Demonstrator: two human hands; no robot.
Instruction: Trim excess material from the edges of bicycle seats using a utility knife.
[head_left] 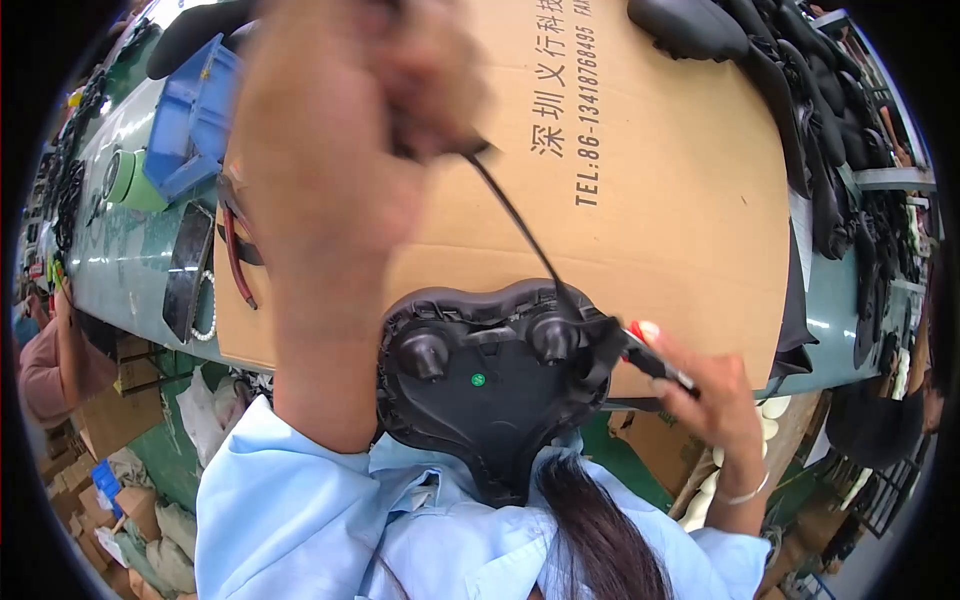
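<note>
A black bicycle saddle (500, 410) lies underside up against my body at the near edge of the cardboard, with two round bosses and a small green sticker showing. My left hand (400, 100) is raised above it, blurred and closed on a thin black strip (515, 215). That strip runs taut down to the saddle's right rear rim, where loose black material bunches. On the right, my right hand (715, 395) grips a slim knife-like tool (655, 362) with red and black parts, beside that rim. Its working tip is hidden by the loose material.
A cardboard sheet (680, 260) covers the green table. At left are a blue bin (190, 120), a green tape roll (130, 180), red-handled pliers (240, 260) and a phone (188, 270) with a beaded strap. Black saddles (690, 28) pile up far right. Another person (60, 360) is at left.
</note>
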